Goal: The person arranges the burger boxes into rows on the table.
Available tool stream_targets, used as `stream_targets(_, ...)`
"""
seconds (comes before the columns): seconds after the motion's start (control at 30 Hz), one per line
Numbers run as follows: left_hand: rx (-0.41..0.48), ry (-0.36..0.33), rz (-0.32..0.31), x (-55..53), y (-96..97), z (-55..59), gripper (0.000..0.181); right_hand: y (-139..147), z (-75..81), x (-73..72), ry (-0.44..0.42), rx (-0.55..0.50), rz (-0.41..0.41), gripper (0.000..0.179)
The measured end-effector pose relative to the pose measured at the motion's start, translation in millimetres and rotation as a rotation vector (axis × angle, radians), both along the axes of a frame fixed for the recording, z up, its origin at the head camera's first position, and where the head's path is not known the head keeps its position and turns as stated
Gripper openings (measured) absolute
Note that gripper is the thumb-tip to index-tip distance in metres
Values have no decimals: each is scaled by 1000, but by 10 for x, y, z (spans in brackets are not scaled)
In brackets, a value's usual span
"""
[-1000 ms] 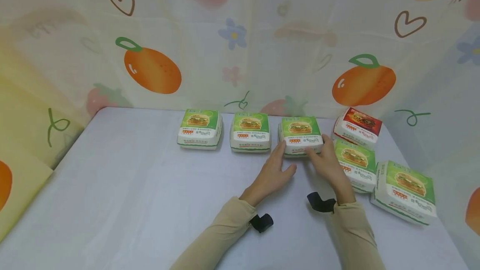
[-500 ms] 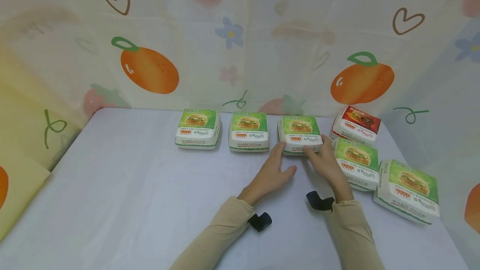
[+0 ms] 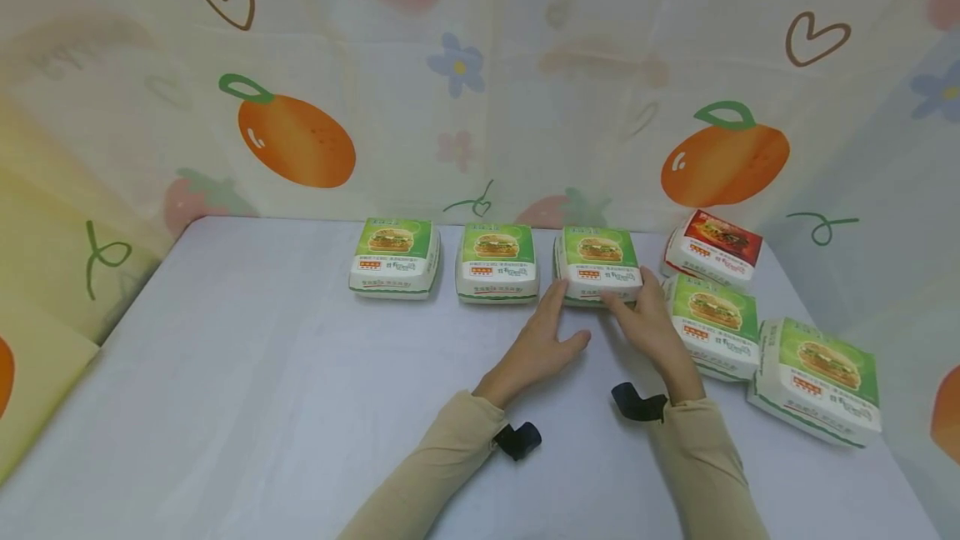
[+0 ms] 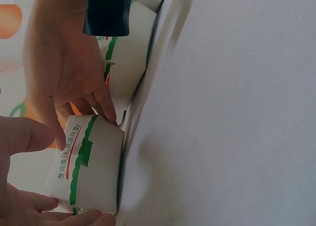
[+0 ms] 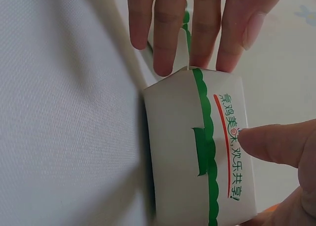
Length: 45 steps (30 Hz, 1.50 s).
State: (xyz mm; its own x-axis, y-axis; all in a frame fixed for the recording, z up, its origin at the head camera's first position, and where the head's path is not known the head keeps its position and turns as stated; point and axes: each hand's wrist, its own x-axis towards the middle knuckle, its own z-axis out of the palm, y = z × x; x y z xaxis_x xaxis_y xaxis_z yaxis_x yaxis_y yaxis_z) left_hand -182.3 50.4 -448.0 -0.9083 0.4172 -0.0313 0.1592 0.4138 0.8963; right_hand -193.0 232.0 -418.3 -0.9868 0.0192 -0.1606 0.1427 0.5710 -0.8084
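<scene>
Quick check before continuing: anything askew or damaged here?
No damage shows, but at right the red-topped box and the rightmost box sit turned, unlike the straighter box being handled. All others have green tops.

A person's two arms wear plain beige long sleeves, the left sleeve (image 3: 431,465) and the right sleeve (image 3: 708,469). Each ends in a cuff at the wrist, and soft creases run through the cloth. Left hand (image 3: 534,357) and right hand (image 3: 652,327) are bare. A short, bent black piece (image 3: 519,441) juts from the left cuff's inner side; a matching dark piece (image 3: 639,403) juts from the right, with small, unreadable lettering on its edge in the left wrist view.
</scene>
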Motion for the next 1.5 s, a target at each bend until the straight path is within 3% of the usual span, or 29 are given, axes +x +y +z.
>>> stream_targets(0.53,-11,-7,-1,-2,23,-7,82,7,2,-7,-40,-14,-18,88)
stream_targets(1.07,-29,7,11,27,18,28,84,17,54,14,-26,15,-9,92)
stream_targets(1.3,-66,27,26,64,6,120,80,46,199,79,-16,104,4,92)
stream_targets(1.5,-74,38,29,101,-6,234,79,98,328,151,-7,108,47,87)
